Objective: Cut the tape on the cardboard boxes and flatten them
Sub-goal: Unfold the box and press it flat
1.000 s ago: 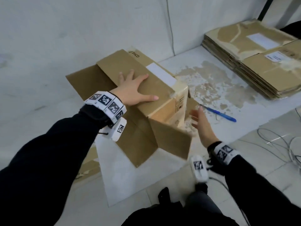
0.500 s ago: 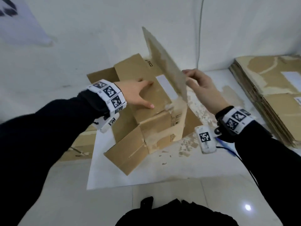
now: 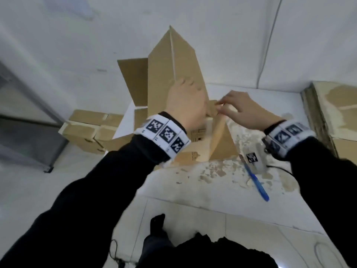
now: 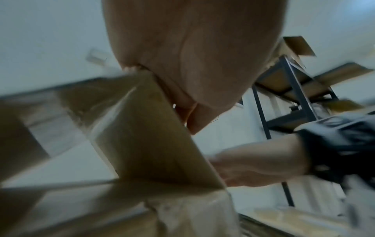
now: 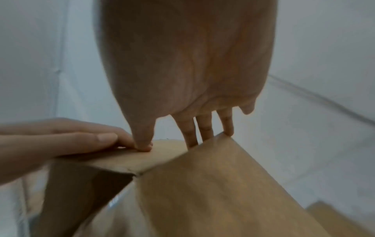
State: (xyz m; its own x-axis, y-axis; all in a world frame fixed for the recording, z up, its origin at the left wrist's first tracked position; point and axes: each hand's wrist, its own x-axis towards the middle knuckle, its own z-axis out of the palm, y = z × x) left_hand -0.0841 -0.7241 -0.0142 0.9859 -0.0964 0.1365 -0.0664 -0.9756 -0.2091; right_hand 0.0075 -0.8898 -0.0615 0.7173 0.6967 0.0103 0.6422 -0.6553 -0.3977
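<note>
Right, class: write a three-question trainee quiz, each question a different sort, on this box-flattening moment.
1. True or false: both hands touch the cardboard box.
2. Which lies on the floor beside the box? A) scissors B) blue cutter C) hammer
3. Fill in: the right hand grips a box ____ between thumb and fingers.

Key: 1 true, the left hand also rests on it; 2 B; 3 flap.

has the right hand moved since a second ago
Yes. The right hand was down beside the blue pen on the floor; now it is up on the cardboard box, pinching a flap edge, well above the pen.
</note>
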